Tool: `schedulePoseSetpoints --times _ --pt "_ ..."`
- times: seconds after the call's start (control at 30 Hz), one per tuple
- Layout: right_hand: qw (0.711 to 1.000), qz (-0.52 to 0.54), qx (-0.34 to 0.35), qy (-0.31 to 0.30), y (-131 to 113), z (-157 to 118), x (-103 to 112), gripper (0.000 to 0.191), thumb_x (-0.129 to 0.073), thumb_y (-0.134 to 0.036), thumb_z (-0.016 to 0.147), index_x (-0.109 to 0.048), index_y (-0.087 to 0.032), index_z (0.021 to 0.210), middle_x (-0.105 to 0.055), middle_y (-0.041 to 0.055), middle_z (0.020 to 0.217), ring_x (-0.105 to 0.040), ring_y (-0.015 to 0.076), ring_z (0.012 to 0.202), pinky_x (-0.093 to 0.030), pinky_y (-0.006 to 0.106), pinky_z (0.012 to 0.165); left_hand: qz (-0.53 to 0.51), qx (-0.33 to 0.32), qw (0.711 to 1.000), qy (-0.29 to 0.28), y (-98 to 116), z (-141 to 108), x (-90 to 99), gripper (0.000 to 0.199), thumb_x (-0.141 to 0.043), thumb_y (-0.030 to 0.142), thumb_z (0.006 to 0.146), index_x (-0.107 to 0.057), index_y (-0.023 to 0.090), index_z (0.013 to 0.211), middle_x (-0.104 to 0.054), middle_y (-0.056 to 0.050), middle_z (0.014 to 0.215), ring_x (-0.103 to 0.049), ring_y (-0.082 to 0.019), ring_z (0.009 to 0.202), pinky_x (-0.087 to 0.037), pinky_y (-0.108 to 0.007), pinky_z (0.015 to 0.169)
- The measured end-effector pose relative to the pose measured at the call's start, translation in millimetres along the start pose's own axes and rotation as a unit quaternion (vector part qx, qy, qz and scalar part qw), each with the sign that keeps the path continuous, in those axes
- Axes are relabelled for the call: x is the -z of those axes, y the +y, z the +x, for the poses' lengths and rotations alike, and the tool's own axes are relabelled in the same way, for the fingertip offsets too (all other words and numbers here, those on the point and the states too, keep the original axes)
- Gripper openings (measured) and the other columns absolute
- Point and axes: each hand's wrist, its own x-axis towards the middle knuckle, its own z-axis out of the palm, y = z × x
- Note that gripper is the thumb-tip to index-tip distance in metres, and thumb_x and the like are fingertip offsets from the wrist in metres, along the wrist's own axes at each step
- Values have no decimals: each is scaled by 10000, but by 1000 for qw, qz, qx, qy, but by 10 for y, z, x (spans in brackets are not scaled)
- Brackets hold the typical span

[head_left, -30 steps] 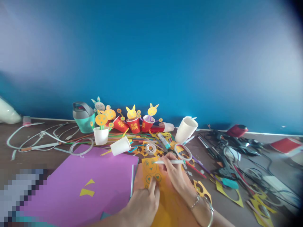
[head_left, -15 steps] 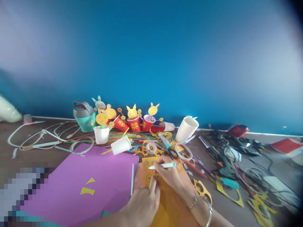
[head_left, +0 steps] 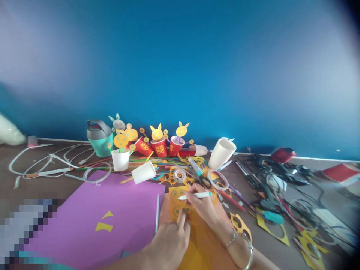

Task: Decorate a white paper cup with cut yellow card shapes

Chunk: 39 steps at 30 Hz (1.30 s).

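Head camera view: a person's right hand [head_left: 201, 200] grips a slim white marker [head_left: 197, 195] with a green end, fingers pinched close together, its tip at a round face [head_left: 174, 194] outlined in green on a golden-orange paper sheet [head_left: 194, 243]. Just below the face sit two small circles [head_left: 177, 211], each with a filled, heart-like green shape inside. The left hand [head_left: 171, 240] presses an extended index finger beside the circles, its other fingers curled; whether they hold anything cannot be told. The golden sheet lies directly in front of the person, over paler orange paper [head_left: 165, 210], right of a smooth violet sheet [head_left: 132, 210] bearing angular yellow scraps [head_left: 104, 227]. A chain bracelet [head_left: 232, 240] and a rigid silvery bangle [head_left: 249, 251] circle the right wrist. Behind, yellow paper rabbit heads [head_left: 156, 134] with pointed ears rise from glossy red cups [head_left: 159, 149] printed with gold characters, apparently the double-happiness sign, though small in view. Nearby are a tipped white cup [head_left: 144, 173], stacked white cups [head_left: 221, 154], a clear tape roll [head_left: 179, 175], black-handled scissors [head_left: 206, 182] and a glue tube [head_left: 195, 167], its label illegible.
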Motion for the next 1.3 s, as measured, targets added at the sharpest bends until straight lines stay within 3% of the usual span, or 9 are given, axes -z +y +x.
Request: schedulePoseSetpoints --times 0.23,0.47,0.67,0.93,1.1,1.3 --pt "998 -52 43 18 -21 3 -22 198 -554 -307 744 -434 -273 590 -553 -19 545 -538 171 536 -412 266 476 -11 2 1000 -4 6 -2 20 574 -489 14 844 -502 43 1417 -556 -291 1380 -751 -237 714 -636 -365 615" --pt "993 -98 58 9 -22 16 -26 172 -545 -296 757 -463 -269 608 -614 -3 565 -571 175 535 -445 273 492 -18 13 1000 -8 14 -3 59 553 -475 4 851 -519 42 1401 -569 -279 1367 -754 -249 711 -651 -424 661" --pt "990 -120 77 12 -11 36 -35 161 -547 -264 735 -458 -270 601 -602 -14 559 -559 167 541 -444 260 488 1 15 1000 -10 22 -5 37 568 -499 6 837 -529 68 1401 -569 -258 1385 -750 -223 705 -644 -362 646" --pt "998 -51 33 14 10 -3 -13 171 -548 -297 779 -471 -267 629 -616 -12 570 -604 172 551 -471 258 490 -5 6 1000 2 8 -8 25 575 -504 4 840 -501 29 1415 -558 -292 1378 -748 -240 701 -644 -405 644" --pt "993 -94 72 25 -39 3 -19 189 -538 -281 738 -422 -272 589 -568 -18 534 -542 166 519 -436 260 463 2 8 1000 -12 8 -7 34 583 -489 16 841 -497 39 1423 -560 -271 1397 -749 -233 706 -637 -365 600" --pt "991 -109 69 16 -58 11 -31 173 -528 -299 720 -417 -274 589 -567 -17 541 -532 168 522 -423 264 459 0 16 1000 -10 16 -6 32 591 -490 -3 827 -512 47 1415 -553 -269 1411 -753 -229 703 -641 -361 614"
